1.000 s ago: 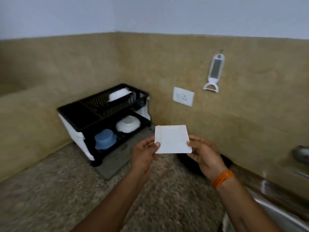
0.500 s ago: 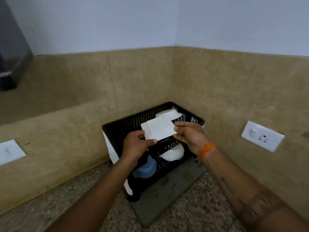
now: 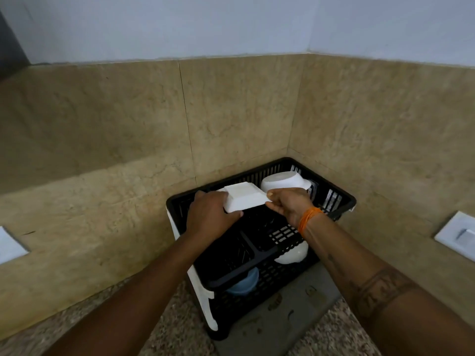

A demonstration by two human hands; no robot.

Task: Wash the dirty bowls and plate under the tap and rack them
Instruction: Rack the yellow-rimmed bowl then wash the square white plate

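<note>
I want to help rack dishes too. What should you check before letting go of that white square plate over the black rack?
1. Both hands hold the white square plate: left hand, right hand: ok.
2. Plate over the black plastic dish rack's top tier: ok.
3. Clear of the upturned white round bowl beside it: cannot tell.
4. Free slot beneath: cannot tell, hidden.
5. White bowl and blue bowl below are out of the way: ok.

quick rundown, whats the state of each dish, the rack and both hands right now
square white plate: upside down, held over the rack's top tier
white bowl: overturned, top tier
second white bowl: lower tier, partly hidden
blue bowl: lower tier, partly hidden
dish rack: upright in the counter corner
left hand: gripping the plate
right hand: gripping the plate
</note>
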